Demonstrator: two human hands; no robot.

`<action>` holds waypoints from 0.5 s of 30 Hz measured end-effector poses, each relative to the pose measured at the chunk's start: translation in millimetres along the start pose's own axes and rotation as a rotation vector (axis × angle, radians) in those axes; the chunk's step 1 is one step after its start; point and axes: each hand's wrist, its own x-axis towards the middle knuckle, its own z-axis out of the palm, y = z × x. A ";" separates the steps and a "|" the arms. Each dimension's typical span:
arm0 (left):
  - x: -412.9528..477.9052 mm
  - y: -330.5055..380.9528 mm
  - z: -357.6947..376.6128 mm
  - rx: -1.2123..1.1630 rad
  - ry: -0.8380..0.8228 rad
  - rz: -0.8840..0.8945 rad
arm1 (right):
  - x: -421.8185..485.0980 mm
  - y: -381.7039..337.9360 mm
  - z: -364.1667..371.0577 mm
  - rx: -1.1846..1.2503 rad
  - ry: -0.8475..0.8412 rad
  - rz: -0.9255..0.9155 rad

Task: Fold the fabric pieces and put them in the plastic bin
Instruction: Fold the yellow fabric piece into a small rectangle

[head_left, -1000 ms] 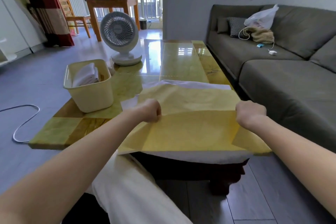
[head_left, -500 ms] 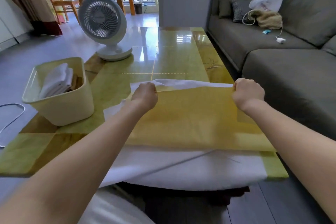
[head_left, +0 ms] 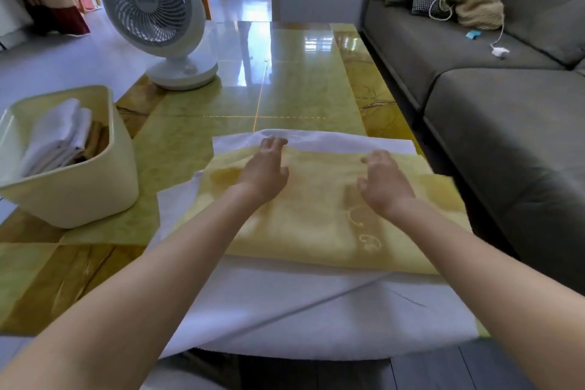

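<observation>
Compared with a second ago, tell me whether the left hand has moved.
Yes. The left hand went away from the table's near edge, toward the fan, now resting on the cloth.

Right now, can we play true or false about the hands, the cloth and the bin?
1. The left hand and right hand are open over the yellow fabric. True.
2. The plastic bin is empty. False: folded cloths sit in it.
3. The fan lies tipped over. False: it stands upright on the table.
4. White fabric lies under the yellow fabric. True.
</observation>
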 end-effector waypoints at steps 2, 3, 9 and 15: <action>-18.4 -2.1 4.5 0.025 0.033 0.048 | -25.8 -18.7 16.3 0.096 -0.029 -0.156; -29.8 -5.7 7.4 0.036 0.051 0.080 | -40.5 -28.4 23.5 0.129 -0.044 -0.219; -95.5 -47.7 18.1 0.236 0.013 -0.091 | -96.5 -54.3 54.4 -0.024 -0.164 -0.403; -114.3 -86.2 -6.3 0.205 0.002 -0.483 | -105.2 -63.9 49.4 -0.040 -0.018 -0.358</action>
